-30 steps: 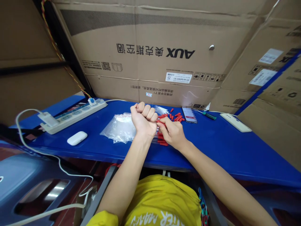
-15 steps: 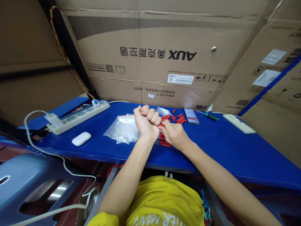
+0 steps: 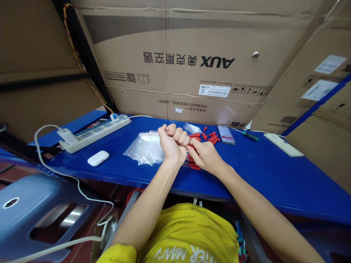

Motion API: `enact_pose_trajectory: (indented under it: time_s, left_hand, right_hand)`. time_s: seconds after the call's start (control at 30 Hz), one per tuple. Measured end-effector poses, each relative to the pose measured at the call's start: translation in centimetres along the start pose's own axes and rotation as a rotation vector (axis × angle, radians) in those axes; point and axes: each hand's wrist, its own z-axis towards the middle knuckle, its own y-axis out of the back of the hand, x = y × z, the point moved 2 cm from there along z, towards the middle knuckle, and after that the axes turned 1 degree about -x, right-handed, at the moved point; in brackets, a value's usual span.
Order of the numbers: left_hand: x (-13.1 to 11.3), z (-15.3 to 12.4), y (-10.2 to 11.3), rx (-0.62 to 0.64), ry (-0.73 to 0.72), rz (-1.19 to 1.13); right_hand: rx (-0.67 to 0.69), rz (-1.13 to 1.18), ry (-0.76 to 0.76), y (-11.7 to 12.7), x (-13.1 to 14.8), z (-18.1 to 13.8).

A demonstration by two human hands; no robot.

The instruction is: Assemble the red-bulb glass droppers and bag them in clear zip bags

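My left hand (image 3: 174,145) is clenched in a fist above the blue table (image 3: 263,179). Against its little-finger side, my right hand (image 3: 205,155) is closed in a pinch. What the two hands grip where they meet is mostly hidden; only a hint of red shows there. Under and beside the hands lie red-handled thin rods (image 3: 194,167), partly covered. Loose red handles (image 3: 213,138) are scattered just beyond the right hand. A small bundle of thin pale rods (image 3: 192,128) lies behind the fists. Clear plastic bags (image 3: 145,149) are spread left of my left hand.
A power strip (image 3: 82,140) with plugs and a white earbud case (image 3: 98,158) are at the left. A phone (image 3: 227,134), a green-handled screwdriver (image 3: 250,135) and a flat white device (image 3: 283,144) lie right. Cardboard (image 3: 175,33) walls the back; a stool (image 3: 24,219) stands lower left.
The whole view has shifted slightly, with the scene a little further right. Both hands keep nearly the same pose, pressed together.
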Motion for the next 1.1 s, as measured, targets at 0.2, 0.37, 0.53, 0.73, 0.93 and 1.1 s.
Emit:
enact_pose_trajectory:
  time_s: [0.2,0.37,0.53,0.73,0.93,1.1]
  left_hand:
    - [-0.4,0.7,0.3,-0.021,-0.042,-0.046]
    - [-0.6,1.0,0.6,-0.036,-0.048,-0.056]
    - [-1.2,1.5,0.9,-0.037,-0.059,-0.088]
    - [-1.4,1.7,1.1,-0.059,-0.037,-0.089]
    - [-1.3,1.6,1.0,-0.058,-0.03,-0.089]
    - [-1.2,1.5,0.9,-0.056,-0.028,-0.093]
  right_hand:
    - [-0.012,-0.007,-0.036,-0.2,-0.3,0.2]
    - [-0.009,-0.009,-0.071,0.4,-0.4,0.0]
    - [0.017,-0.114,-0.01,0.5,-0.7,-0.3]
    - [-0.018,-0.181,0.041,0.3,-0.8,-0.5]
    - [-0.118,-0.105,0.037,0.4,-0.3,-0.3]
    - [-0.142,-0.109,0.072,0.3,-0.2,-0.3]
